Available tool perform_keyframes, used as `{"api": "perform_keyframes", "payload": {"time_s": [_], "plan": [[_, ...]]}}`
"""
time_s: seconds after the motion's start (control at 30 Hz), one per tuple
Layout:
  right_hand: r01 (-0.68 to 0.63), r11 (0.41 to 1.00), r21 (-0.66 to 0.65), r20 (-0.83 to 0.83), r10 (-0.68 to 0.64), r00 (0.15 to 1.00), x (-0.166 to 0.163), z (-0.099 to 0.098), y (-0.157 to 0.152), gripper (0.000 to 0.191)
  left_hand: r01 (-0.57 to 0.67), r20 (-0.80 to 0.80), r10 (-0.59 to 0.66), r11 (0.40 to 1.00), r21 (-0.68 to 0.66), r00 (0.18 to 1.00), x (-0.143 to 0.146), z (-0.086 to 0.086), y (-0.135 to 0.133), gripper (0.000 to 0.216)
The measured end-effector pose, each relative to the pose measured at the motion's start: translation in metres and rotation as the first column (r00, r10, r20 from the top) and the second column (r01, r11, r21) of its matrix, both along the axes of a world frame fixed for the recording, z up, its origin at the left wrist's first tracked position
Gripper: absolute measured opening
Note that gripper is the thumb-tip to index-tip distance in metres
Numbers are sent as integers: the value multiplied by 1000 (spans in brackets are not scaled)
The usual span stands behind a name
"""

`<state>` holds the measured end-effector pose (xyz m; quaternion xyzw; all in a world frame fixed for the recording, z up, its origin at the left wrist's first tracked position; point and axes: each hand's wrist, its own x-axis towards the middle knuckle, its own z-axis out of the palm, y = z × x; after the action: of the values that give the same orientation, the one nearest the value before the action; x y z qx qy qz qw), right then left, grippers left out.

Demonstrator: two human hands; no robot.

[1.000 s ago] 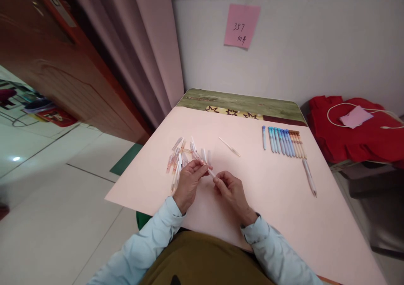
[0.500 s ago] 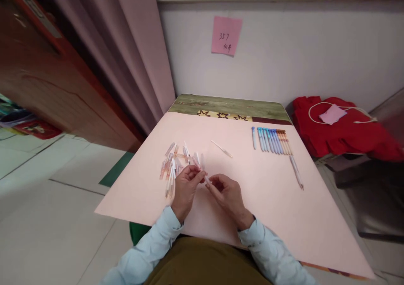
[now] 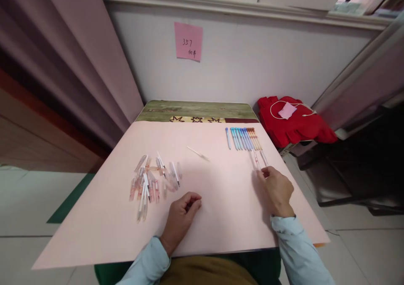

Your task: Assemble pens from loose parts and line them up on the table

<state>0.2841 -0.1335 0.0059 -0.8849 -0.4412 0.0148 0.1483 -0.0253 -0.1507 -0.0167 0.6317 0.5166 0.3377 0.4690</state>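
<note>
My right hand (image 3: 277,190) is at the right of the table, thumb and fingers pinched on the lower end of a clear pen (image 3: 256,160) with reddish marks. That pen points away from me, just below a row of blue, purple and brown-topped pens (image 3: 242,139). Another pale pen (image 3: 264,158) lies beside it, partly behind my fingers. My left hand (image 3: 182,217) rests on the table near its front edge, fingers curled in, with nothing visible in them. To its left spreads a loose pile of clear pen barrels and white refills (image 3: 150,184).
A thin white refill (image 3: 198,153) lies alone mid-table on the pale pink sheet (image 3: 104,230). Right of the table, red cloth (image 3: 293,127) carries a white cable and a pink note (image 3: 287,110). Behind stands a wall with a pink note (image 3: 188,42); a curtain (image 3: 104,57) hangs left.
My hands, earlier together over a pen beside the pile, are now apart. The right hand has carried a pen right toward the row; the left has let go. The view has turned right.
</note>
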Motion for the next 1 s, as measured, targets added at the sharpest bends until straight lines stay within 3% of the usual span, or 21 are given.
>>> {"api": "perform_keyframes", "payload": {"time_s": [0.1,0.23,0.63,0.87,1.0], "plan": [[28,994,-106,45,-24,999,6,-3,3,29,11,-15,-11,1000,20,1000,-1,0,1,17],[88,986,-143,91,-76,993,8,-4,4,32,15,-23,-14,999,32,1000,-2,-2,2,16],[50,999,-8,180,-48,983,9,-14,-4,37,-8,35,8,1000,2,999,1,-4,-3,14],[-164,979,120,16,163,986,-24,3,-4,31,-10,79,7,999,35,997,-3,-6,-5,13],[-389,898,207,-47,406,912,-70,11,7,29,-13,100,10,1000,27,995,-4,-4,-5,11]]}}
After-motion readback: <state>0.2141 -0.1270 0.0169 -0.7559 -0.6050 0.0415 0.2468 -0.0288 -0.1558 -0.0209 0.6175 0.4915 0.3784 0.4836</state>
